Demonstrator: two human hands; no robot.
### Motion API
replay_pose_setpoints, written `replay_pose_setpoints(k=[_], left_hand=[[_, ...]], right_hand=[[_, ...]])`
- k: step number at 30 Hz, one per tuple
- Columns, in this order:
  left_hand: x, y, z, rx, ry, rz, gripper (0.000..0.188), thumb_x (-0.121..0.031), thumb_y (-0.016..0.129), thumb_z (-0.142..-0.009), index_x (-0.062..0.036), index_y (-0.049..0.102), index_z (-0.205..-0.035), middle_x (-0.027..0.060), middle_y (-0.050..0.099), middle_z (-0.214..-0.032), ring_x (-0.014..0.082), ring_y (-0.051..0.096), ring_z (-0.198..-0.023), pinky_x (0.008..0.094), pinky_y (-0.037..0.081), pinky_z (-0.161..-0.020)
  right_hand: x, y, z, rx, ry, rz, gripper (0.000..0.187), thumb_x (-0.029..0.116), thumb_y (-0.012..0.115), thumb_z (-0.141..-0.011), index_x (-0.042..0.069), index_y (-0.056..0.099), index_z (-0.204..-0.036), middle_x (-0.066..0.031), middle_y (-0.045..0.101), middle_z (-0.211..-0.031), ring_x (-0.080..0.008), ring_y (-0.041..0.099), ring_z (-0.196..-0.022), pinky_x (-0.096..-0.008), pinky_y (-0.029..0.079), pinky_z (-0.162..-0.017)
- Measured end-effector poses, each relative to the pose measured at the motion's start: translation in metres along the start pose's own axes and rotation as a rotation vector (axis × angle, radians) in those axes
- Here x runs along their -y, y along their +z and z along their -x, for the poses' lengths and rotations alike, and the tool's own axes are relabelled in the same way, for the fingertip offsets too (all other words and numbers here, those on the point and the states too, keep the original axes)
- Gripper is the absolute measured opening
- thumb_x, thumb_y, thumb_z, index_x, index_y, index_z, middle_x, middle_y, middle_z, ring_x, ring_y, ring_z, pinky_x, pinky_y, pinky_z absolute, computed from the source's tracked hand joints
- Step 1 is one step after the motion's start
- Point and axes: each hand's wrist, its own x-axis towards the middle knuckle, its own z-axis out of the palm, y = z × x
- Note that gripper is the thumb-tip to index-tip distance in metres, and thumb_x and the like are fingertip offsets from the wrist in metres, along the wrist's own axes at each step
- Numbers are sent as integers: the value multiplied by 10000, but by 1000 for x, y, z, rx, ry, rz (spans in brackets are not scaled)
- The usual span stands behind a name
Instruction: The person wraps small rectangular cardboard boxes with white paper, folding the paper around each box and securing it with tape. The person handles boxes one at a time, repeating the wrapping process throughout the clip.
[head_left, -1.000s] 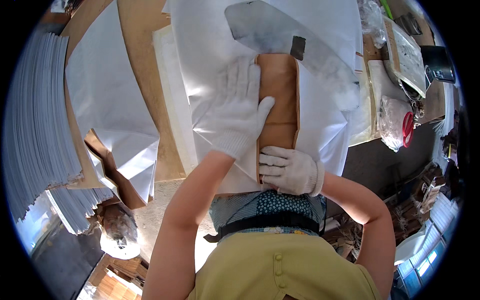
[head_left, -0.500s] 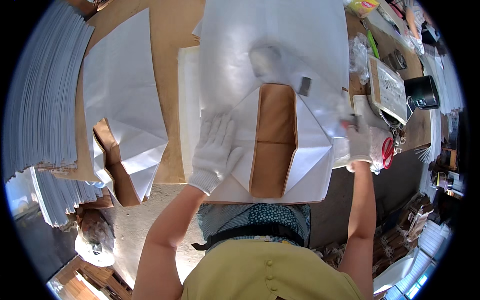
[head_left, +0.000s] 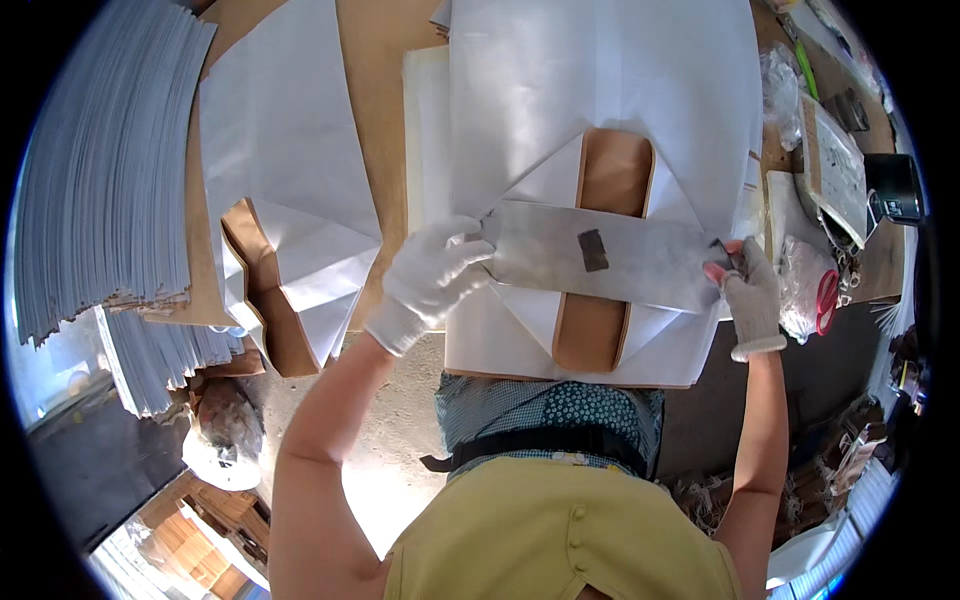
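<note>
A gloved left hand (head_left: 430, 270), half-curled, meets one end of a gray strip (head_left: 650, 258), its grip unclear; the strip spans a brown paper fold (head_left: 615, 170), which could crease crookedly if uneven hands skew it; a gloved right hand (head_left: 752, 295) pinches the other end.

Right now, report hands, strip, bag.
Left hand at left end of grey strip. Right hand gripping other end. Strip crosses paper bag, hiding middle of brown fold.
</note>
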Motion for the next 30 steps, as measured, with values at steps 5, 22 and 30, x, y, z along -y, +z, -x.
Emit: replay_pose_setpoints(k=[5, 22, 30], left_hand=[[24, -11, -12, 191, 67, 123, 301, -152, 885, -767, -108, 734, -1024, 78, 696, -1025, 266, 711, -909, 367, 570, -730], [-51, 39, -37, 529, 289, -403, 193, -175, 669, -770, -103, 675, -949, 61, 623, -949, 264, 624, -932, 396, 495, -812], [-33, 53, -30, 161, 150, 75, 185, -106, 761, -634, -110, 653, -784, 44, 623, -831, 274, 626, -864, 398, 474, -789]], right_hand=[[8, 20, -9, -99, -67, 293, 248, -12, 762, -820, -48, 667, -1047, -55, 647, -962, -126, 641, -901, -275, 544, -755], [48, 31, -49, 323, -208, 946, 303, 122, 809, -816, 85, 628, -1056, -143, 689, -1022, -361, 686, -1027, -449, 541, -902], [22, 9, 25, 333, -580, 889, 568, 238, 917, -710, 156, 664, -1212, -111, 569, -1359, -387, 578, -1261, -469, 485, -1096]])
